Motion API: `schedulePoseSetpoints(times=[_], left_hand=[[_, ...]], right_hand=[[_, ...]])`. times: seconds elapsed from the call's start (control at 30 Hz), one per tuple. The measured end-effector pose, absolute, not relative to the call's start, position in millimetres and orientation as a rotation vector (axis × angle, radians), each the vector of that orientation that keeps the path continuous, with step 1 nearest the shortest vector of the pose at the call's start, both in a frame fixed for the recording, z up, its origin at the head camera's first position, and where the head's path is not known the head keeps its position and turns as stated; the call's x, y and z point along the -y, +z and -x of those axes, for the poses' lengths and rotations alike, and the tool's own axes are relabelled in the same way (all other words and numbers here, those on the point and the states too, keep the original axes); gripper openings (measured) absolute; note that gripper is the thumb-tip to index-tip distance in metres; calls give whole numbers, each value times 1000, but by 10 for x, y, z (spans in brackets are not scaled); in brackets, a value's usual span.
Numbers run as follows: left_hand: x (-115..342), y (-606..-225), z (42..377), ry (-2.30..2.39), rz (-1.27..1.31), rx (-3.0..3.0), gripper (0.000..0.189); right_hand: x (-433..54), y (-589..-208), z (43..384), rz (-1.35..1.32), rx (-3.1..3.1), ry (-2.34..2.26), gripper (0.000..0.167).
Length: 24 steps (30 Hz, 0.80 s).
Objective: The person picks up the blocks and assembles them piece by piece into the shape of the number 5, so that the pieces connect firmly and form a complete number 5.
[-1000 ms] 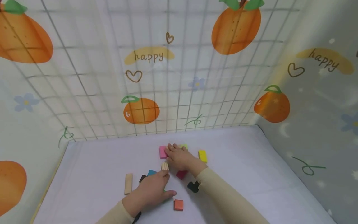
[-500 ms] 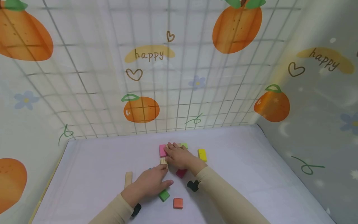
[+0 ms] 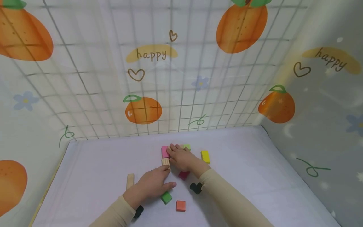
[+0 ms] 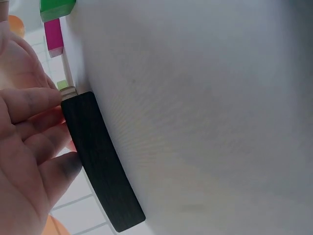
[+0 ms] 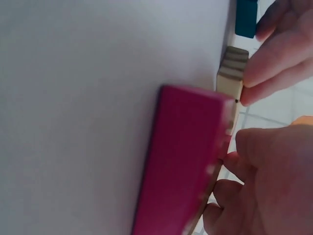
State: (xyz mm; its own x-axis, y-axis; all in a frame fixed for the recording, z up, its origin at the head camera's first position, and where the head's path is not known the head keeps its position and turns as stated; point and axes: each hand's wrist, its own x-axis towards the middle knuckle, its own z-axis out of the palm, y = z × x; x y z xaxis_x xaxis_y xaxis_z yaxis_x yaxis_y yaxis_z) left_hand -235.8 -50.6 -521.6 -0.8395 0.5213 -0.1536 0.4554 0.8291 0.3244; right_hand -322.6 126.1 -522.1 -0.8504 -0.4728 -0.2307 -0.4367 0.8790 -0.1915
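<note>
My left hand [image 3: 154,183] lies with its fingertips on a short striped wooden block [image 3: 165,162], thumb spread apart. That block sits right at the near end of a pink block [image 3: 165,152]. My right hand [image 3: 181,158] rests flat over a row at the back: the pink block, a plain wooden piece mostly covered, and a lime green block [image 3: 187,147]. Beneath my right hand lies a magenta block [image 3: 184,175]. A black block [image 4: 102,161] fills the left wrist view beside my left fingers; in the head view my hand hides it. A teal block [image 5: 246,18] shows in the right wrist view.
Right of the row lies a yellow block [image 3: 205,157]. A long plain wooden block [image 3: 130,181] is left of my left wrist. Nearer are a green block [image 3: 166,197] and a red-orange block [image 3: 181,206]. A patterned curtain [image 3: 181,66] stands behind the white table [image 3: 241,164].
My left hand has slid the striped wooden block forward, up to the pink block. It now covers the blue and black blocks and uncovers the green one. My right hand has stayed in place.
</note>
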Motion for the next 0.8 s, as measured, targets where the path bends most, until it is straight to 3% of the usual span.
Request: schedulePoseSetpoints(times=[0.8], left_hand=[[526, -5203, 2385, 463, -721, -2739, 79]], right_hand=[[-1278, -5237, 3232, 703, -2776, -217, 61]])
